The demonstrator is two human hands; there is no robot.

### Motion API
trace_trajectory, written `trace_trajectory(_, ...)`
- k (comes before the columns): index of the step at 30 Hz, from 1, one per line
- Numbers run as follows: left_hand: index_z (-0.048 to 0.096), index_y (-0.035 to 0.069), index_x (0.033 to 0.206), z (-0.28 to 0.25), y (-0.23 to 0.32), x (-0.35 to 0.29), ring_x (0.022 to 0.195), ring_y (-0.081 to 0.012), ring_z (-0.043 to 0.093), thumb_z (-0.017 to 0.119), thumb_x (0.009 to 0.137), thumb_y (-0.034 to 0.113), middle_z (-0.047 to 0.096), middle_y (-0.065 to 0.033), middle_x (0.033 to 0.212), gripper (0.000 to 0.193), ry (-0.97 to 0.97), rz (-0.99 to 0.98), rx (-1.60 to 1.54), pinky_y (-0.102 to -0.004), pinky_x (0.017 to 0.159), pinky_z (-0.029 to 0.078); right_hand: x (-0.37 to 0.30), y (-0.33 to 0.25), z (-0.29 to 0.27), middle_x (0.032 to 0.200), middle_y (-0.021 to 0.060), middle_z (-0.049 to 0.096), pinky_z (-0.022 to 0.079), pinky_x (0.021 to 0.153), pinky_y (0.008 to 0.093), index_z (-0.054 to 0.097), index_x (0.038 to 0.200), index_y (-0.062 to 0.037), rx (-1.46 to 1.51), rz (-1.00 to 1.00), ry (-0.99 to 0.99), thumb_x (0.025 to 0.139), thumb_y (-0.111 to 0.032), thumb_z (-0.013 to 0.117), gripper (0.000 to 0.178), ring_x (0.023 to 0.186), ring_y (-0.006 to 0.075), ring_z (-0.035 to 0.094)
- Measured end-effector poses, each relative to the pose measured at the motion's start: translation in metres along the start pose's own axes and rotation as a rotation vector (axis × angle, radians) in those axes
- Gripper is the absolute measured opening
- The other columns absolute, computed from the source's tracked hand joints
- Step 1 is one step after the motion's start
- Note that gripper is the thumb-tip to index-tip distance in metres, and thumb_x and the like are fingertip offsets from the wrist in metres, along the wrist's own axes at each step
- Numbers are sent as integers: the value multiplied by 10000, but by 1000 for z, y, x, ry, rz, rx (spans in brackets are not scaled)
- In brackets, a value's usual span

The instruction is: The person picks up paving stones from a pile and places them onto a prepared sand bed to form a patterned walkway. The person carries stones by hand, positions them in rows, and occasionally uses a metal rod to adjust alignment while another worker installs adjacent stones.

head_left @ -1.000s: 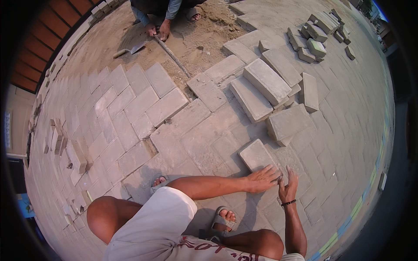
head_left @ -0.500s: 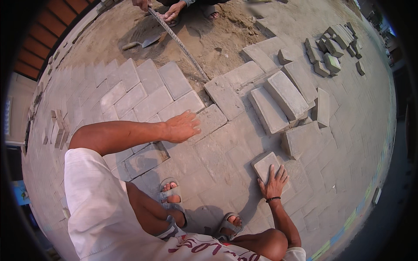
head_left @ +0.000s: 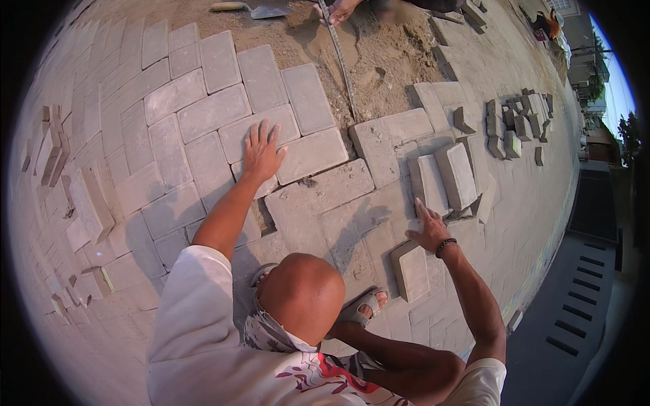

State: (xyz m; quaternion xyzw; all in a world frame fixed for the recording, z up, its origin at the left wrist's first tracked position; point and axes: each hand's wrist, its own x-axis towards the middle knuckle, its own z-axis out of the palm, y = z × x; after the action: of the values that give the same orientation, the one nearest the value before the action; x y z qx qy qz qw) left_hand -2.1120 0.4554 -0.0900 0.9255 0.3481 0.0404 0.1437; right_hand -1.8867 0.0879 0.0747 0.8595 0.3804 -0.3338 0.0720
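Note:
My left hand lies flat with fingers spread on a laid grey paving block, and holds nothing. My right hand is open and empty, its fingertips close to the lower end of a leaning block. I cannot tell whether they touch it. Beside that block another paving block leans on the same small pile. Just below my right hand a loose block rests on the paving. Between my hands a rough, sandy block sits in the laid pattern.
At the top, another person's hand holds a ribbed steel bar, its lower end at the paving edge. A trowel lies on the sand. Broken blocks are heaped at right; loose blocks stand at left.
My left hand has moved farther out and now lies on the laid blocks. My right hand has left the loose block and reached toward the leaning pile. The view has shifted.

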Motion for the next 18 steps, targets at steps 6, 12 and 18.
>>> trace_trajectory(6, 369, 96, 1367, -3, -8, 7, 1346, -341, 176, 528, 864, 388, 238, -148, 1450, 603, 55, 56, -78, -501, 1076, 180, 215, -69, -44, 1330, 279, 384, 354, 1019, 440, 217, 1426, -80, -101, -114, 416, 679, -384, 749, 966, 1223, 435, 386)
trace_trajectory(12, 388, 91, 1355, 0, -14, 1, 1348, -334, 169, 539, 852, 379, 240, -142, 1447, 599, 40, 27, -79, -485, 1092, 169, 267, -117, -18, 1279, 293, 420, 388, 981, 447, 304, 1357, 15, -59, 96, 320, 638, -494, 748, 986, 1177, 425, 432)
trace_trajectory(18, 393, 99, 1352, 3, -10, 4, 1348, -335, 167, 544, 846, 382, 238, -143, 1447, 599, 49, 34, -65, -494, 1090, 173, 273, -111, -4, 1139, 267, 491, 381, 949, 446, 479, 1198, 0, -92, 157, 458, 590, -425, 752, 791, 1102, 400, 433)
